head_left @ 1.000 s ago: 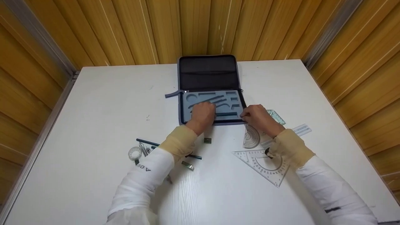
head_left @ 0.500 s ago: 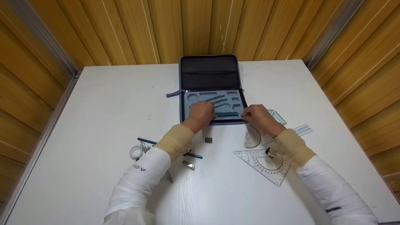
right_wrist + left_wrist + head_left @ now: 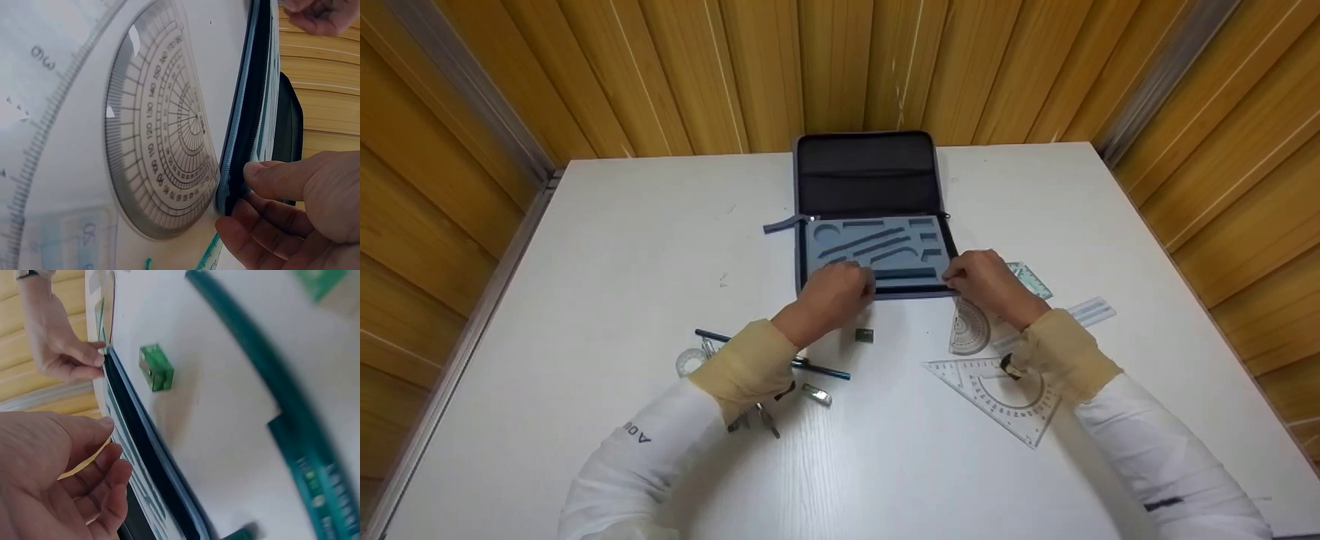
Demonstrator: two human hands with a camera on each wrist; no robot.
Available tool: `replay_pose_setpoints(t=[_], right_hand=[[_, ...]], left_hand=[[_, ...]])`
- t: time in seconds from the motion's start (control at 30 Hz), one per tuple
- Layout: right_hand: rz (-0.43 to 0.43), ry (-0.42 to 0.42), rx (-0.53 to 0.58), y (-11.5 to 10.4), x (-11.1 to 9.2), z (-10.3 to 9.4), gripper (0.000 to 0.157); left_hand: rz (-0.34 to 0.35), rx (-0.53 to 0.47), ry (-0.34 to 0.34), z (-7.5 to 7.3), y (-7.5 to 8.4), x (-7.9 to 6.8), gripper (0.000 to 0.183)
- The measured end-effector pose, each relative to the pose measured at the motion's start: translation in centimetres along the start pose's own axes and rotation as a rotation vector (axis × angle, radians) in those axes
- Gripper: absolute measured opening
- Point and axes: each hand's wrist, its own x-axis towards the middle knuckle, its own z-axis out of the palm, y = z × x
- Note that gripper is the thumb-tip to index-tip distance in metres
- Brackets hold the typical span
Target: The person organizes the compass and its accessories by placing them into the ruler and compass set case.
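A zippered case (image 3: 870, 154) lies unfolded near the back of the table. Its lower half holds a blue-grey foam insert (image 3: 900, 264) with shaped hollows. At the case's front right corner, my right hand (image 3: 988, 279) pinches the zippered edge between thumb and fingers, as the right wrist view shows. My left hand (image 3: 831, 294) hovers by the front left edge, its fingers loosely curled around nothing in the left wrist view (image 3: 67, 478). Just in front of the case stands a small green pencil sharpener (image 3: 156, 368). A clear protractor (image 3: 169, 124) lies beneath my right hand.
Right of centre lie a set square (image 3: 990, 414), a clear ruler (image 3: 1093, 310) and a green-marked ruler (image 3: 1031, 280). Below my left forearm are a dark teal pen (image 3: 826, 370), a green-and-white block (image 3: 816, 394), compasses (image 3: 767, 420) and a round clear item (image 3: 688, 361).
My left hand has drawn back from over the foam towards the case's front edge, uncovering more hollows. My right hand stays at the corner.
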Motion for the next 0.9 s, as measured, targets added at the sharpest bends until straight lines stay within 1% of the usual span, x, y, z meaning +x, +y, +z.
replay_pose_setpoints(t=[0.07, 0.17, 0.3, 0.37, 0.43, 0.53, 0.7, 0.77, 0.9], right_hand=[[0.0, 0.003, 0.002, 0.0, 0.0, 0.0, 0.012], [0.001, 0.005, 0.005, 0.1, -0.1, 0.0, 0.012], [0.006, -0.002, 0.004, 0.0, -0.1, 0.0, 0.012], [0.011, -0.005, 0.005, 0.0, -0.1, 0.0, 0.012], [0.016, -0.001, -0.001, 0.0, 0.0, 0.0, 0.012], [0.024, 0.005, -0.007, -0.1, 0.0, 0.0, 0.011], [0.043, -0.001, -0.004, -0.2, 0.1, 0.1, 0.011], [0.047, -0.003, -0.007, -0.2, 0.1, 0.1, 0.012], [0.048, -0.006, -0.016, -0.3, 0.1, 0.0, 0.012]], left_hand=[[0.012, -0.018, -0.055, 0.2, 0.4, -0.9, 0.011], [0.031, -0.016, -0.092, 0.6, 0.8, -2.0, 0.017], [0.062, 0.034, -0.078, 1.1, 1.1, -3.3, 0.024], [0.075, 0.073, -0.059, 1.2, 1.1, -3.8, 0.027], [0.093, 0.091, -0.037, 1.3, 1.2, -4.3, 0.027], [0.109, 0.111, -0.012, 1.5, 1.1, -4.7, 0.026], [0.121, 0.127, -0.027, 2.0, 1.2, -4.9, 0.026], [0.122, 0.137, -0.04, 2.2, 1.3, -4.9, 0.023], [0.139, 0.173, -0.039, 2.4, 1.4, -4.8, 0.018]])
